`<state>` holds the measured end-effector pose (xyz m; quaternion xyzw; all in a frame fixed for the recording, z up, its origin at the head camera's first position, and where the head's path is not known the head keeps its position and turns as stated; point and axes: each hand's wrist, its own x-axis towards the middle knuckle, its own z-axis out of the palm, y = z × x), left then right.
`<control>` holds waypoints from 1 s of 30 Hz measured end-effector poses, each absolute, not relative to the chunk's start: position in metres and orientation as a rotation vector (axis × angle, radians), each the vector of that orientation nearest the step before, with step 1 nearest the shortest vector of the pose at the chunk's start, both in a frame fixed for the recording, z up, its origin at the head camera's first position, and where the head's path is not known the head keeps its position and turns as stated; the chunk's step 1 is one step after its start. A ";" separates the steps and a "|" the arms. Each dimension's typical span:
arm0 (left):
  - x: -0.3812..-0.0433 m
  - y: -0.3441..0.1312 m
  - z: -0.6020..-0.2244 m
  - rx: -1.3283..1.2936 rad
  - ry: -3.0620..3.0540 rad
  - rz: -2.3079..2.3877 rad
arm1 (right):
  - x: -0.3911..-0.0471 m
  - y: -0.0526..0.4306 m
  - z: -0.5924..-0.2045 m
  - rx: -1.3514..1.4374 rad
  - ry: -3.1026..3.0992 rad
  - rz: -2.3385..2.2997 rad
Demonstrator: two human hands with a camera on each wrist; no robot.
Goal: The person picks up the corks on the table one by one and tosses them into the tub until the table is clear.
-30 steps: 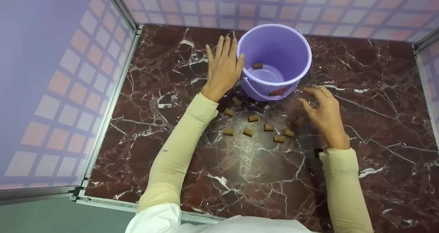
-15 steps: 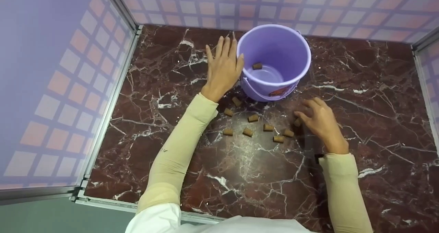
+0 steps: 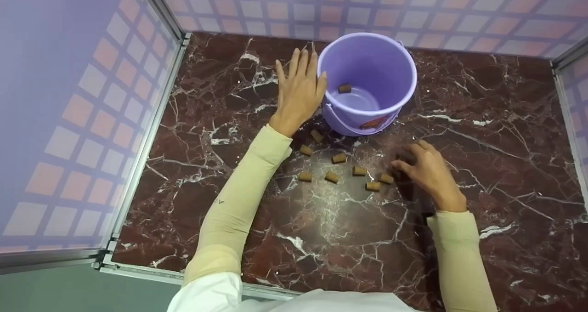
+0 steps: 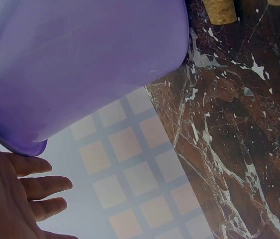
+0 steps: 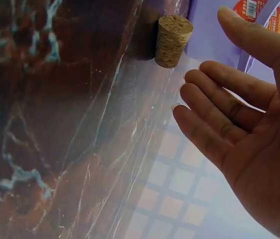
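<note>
My left hand lies against the left side of a purple bucket, fingers straight and thumb at the rim. In the left wrist view its fingertips show beside the rim. One brown tapered cork sits inside the bucket. My right hand hovers low at the right end of a group of corks, fingers loosely bent and holding nothing. Just beyond its fingertips, in the right wrist view, stands a cork; in the head view the hand hides it.
Several corks, among them one cork in the middle, are scattered on the dark red marbled tabletop before the bucket. Checked panels rise at the back and sides. The bucket's handle hangs down at its front.
My right hand has moved down and slightly left from beside the bucket to over the rightmost cork, covering it in the head view. The left hand and the bucket have stayed put.
</note>
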<state>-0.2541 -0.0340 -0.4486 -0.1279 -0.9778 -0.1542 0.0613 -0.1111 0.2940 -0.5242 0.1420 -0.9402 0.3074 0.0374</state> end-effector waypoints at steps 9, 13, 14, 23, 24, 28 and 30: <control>-0.254 -0.034 -0.448 -0.386 -2.969 -0.458 | -0.110 0.295 -0.528 0.460 -2.917 0.886; -0.254 -0.034 -0.448 -0.388 -2.967 -0.454 | -0.109 0.295 -0.528 0.449 -2.947 0.888; -0.254 -0.034 -0.448 -0.389 -2.967 -0.452 | -0.109 0.295 -0.528 0.448 -2.954 0.886; -0.255 -0.034 -0.449 -0.390 -2.949 -0.449 | -0.109 0.296 -0.530 0.428 -2.979 0.838; -0.254 -0.034 -0.449 -0.388 -2.951 -0.451 | -0.109 0.296 -0.531 0.432 -2.972 0.834; -0.254 -0.034 -0.449 -0.382 -2.945 -0.460 | -0.109 0.296 -0.533 0.458 -2.931 0.818; -0.253 -0.034 -0.449 -0.380 -2.942 -0.467 | -0.108 0.297 -0.534 0.464 -2.919 0.817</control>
